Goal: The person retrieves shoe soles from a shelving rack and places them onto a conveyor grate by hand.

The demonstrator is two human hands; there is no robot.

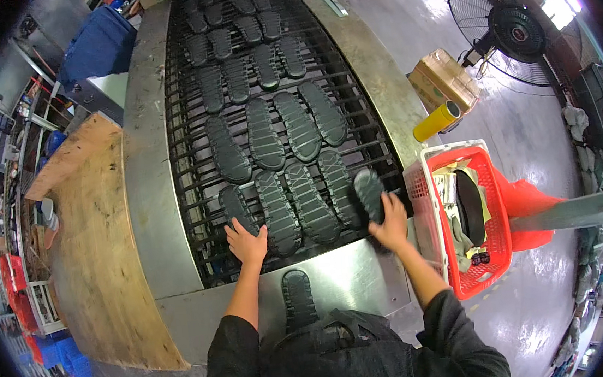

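Here the left hand (246, 244) lies flat, fingers spread, on a black shoe sole (238, 209) at the conveyor grate's (192, 190) near edge, while the right hand (392, 228) grips another sole (370, 193) beside the red basket (493, 244).

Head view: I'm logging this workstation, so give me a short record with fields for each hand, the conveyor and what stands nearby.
left hand: left hand rests on a black shoe sole in the front row
right hand: right hand grips another black sole
conveyor: metal grid belt carrying rows of black soles
front ledge: single sole on steel plate
right side: red basket, yellow roll, floor fan
left side: wooden table
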